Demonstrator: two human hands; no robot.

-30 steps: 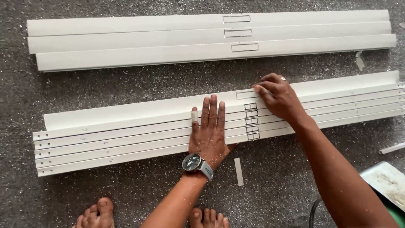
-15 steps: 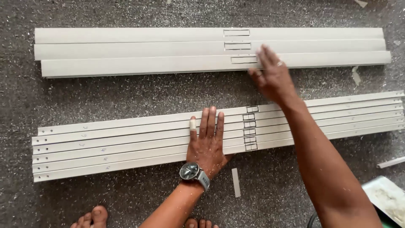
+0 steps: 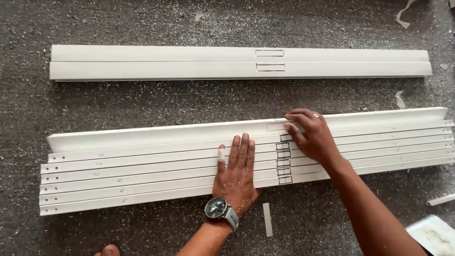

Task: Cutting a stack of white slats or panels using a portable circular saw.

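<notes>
Six white strips [image 3: 156,175] lie side by side on the floor [image 3: 142,104]. Left hand [image 3: 237,173] rests flat on them, fingers spread; right hand [image 3: 310,135] grips the farthest strip [image 3: 189,134], fingers curled. Two more strips [image 3: 166,64] lie well beyond the fingertips.

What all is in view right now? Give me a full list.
Far profile stack: two long white angle strips, side by side, top of floor.
Near profile stack: about seven long white strips, side by side, middle of floor, rectangular pencil outlines at mid-length.
Offcut strip: one, white, short, below near stack.
Scraps: a few, white, right side.
Tray corner: one, white, bottom right.
Floor: grey, speckled with white chips.
Wristwatch: one, grey, left wrist.
Left hand: flat on near stack.
Right hand: on the farthest strip of the near stack.
</notes>
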